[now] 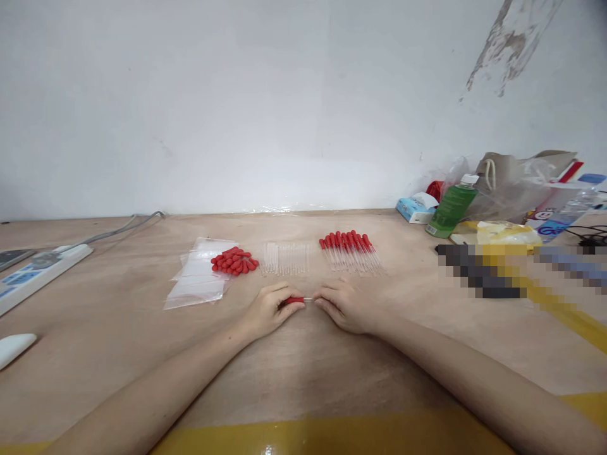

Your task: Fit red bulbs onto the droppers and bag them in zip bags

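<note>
My left hand [276,308] pinches a red rubber dropper bulb [294,300] near the table's middle. Facing it, my right hand [345,305] is closed on a thin clear dropper tube [308,299], whose end meets the bulb's mouth. How far the tube sits inside the bulb cannot be made out. Beyond my left hand lies a pile of loose red bulbs [233,261], partly on clear plastic bags [202,281]. A row of bare clear tubes [284,258] lies straight ahead. To its right, several droppers with red bulbs [348,249] lie side by side.
At the left are a white power strip [42,278] with a grey cable and a white object [16,349]. A tissue pack [415,210], a green bottle [452,207] and bags [516,183] stand back right. Yellow tape [284,436] runs along the near edge.
</note>
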`<state>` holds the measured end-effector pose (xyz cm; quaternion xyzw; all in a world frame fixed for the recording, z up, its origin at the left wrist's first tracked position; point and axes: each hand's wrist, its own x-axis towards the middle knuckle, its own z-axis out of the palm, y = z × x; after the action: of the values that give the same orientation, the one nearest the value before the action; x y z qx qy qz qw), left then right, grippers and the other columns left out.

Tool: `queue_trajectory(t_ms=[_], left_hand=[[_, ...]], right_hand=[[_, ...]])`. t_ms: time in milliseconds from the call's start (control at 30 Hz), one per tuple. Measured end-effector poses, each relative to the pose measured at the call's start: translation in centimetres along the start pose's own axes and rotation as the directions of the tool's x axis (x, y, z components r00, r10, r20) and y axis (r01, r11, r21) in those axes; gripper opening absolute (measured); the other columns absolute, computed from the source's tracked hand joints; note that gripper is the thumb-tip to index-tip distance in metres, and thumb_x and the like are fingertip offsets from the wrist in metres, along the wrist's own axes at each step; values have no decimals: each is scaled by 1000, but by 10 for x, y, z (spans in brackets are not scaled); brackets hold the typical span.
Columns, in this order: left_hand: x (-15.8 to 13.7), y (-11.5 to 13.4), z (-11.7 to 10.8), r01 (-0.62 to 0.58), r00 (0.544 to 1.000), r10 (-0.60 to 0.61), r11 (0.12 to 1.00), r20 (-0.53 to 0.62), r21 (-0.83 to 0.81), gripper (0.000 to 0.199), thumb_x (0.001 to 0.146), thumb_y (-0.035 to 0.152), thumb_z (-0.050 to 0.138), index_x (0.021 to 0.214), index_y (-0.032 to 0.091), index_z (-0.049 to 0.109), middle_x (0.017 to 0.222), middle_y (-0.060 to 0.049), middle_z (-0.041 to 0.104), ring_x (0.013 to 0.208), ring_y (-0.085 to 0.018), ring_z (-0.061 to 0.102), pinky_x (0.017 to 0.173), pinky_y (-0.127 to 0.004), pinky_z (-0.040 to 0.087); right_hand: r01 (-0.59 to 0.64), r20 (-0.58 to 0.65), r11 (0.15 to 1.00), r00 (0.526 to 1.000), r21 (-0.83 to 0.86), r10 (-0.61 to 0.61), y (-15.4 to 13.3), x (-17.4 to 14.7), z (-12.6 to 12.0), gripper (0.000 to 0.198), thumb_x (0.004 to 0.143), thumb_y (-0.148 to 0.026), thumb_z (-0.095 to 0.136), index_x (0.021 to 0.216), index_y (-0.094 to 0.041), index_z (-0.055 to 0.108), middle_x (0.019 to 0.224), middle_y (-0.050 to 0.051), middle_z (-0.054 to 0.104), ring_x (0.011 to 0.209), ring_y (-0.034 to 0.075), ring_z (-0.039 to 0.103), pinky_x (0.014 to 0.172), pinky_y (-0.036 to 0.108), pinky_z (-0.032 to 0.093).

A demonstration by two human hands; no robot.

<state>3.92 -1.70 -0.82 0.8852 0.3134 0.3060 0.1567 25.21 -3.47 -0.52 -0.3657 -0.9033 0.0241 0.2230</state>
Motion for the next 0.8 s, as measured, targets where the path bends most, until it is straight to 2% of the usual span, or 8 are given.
queue_trajectory(t_ms=[233,333,400,500,567,633,733,800], left_hand=[[-2,-1,2,231,973,-230,972,33,-51,24,81,38,51,79,18,64,73,-1,64,64,-12,56,59,-23,43],[-1,-1,-2,291,954,-284,954,96,-77,28,81,42,49,80,19,65,70,0,63,62,-12,54,58,-24,42],[-2,-3,-5,289,954,-280,954,109,-84,28,79,43,51,93,21,63,71,0,60,61,-12,52,56,-23,42],[-4,-8,-8,274,962,-271,954,42,-125,53,73,40,59,121,24,43,86,0,55,61,-10,49,53,-22,42],[-6,-10,-8,258,966,-258,956,18,-142,59,74,36,59,126,25,33,94,-2,52,62,-9,49,53,-21,42],[-6,-10,-7,232,973,-230,966,24,-113,51,77,32,55,123,23,35,92,-2,51,63,-10,48,55,-22,42],[-5,-9,-7,173,984,-172,984,39,-39,37,79,28,53,114,21,46,87,-2,53,65,-11,48,59,-24,43],[-4,-7,-8,142,989,-142,990,35,3,29,79,28,52,107,19,52,82,-2,53,64,-12,48,61,-25,42]], right_hand=[[52,-97,980,993,-190,-72,2,-2,-1,21,86,-25,44,82,-21,65,70,2,60,71,13,48,67,31,22],[56,-112,972,990,-230,-84,1,-1,2,21,84,-27,46,76,-20,65,69,2,60,70,14,47,67,31,22],[17,-114,971,992,-240,-45,0,0,0,24,83,-27,47,68,-18,63,68,3,59,68,13,47,67,30,22],[-174,-149,968,978,-181,148,4,8,-7,29,84,-27,44,63,-16,61,65,2,59,61,11,47,65,28,24],[-360,-161,929,925,-91,343,12,19,-11,33,85,-29,40,63,-17,60,61,2,60,56,11,47,60,26,26],[-518,-161,855,847,-32,507,23,33,-12,38,86,-34,36,62,-17,60,60,2,60,54,12,49,55,25,26],[-673,-181,735,735,-84,653,37,58,-5,40,85,-38,36,61,-18,61,65,5,63,61,15,54,57,26,28],[-731,-192,670,682,-132,706,44,71,3,38,83,-37,36,63,-17,62,70,7,65,68,18,57,63,28,30]])
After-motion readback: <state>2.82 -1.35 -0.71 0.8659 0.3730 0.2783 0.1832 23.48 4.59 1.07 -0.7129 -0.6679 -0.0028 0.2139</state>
